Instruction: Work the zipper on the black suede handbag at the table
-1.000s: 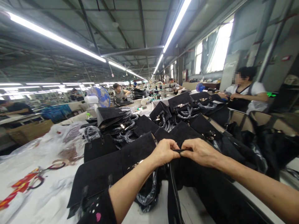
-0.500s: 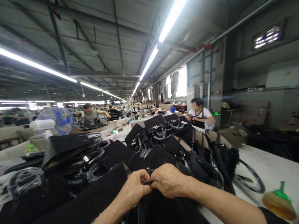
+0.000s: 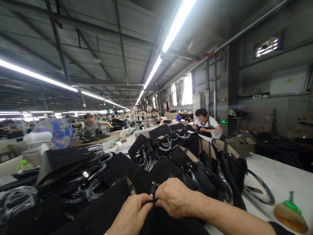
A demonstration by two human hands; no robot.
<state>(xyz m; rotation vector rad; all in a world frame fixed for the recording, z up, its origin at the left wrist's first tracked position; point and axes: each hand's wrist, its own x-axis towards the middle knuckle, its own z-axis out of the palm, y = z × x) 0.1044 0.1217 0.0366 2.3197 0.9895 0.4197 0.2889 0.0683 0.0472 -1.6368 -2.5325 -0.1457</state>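
Low in the middle, my left hand (image 3: 133, 210) pinches the upper edge of a black handbag (image 3: 168, 223) between thumb and fingers. Close against it, my right hand (image 3: 174, 197) is closed on the same edge, knuckles up. Most of this bag lies below the hands and runs out of the picture. A small metal fitting on a dark strap (image 3: 153, 189) shows just beyond my fingertips. Directly ahead, more black handbags (image 3: 166, 169) with gold-coloured clasps and plastic-wrapped handles are heaped up.
On the white table (image 3: 281, 176) at right stands a bottle of amber liquid with a green spout (image 3: 290, 210). More wrapped handles (image 3: 19, 199) lie at left. A blue fan (image 3: 61, 133) stands behind them. Co-workers sit beyond: one at right (image 3: 207, 125), one at left (image 3: 91, 125).
Both hands have moved slightly down in the picture, still gripping the bag's edge. My left fingers have flattened around it. The whole scene has shifted a little left and down.
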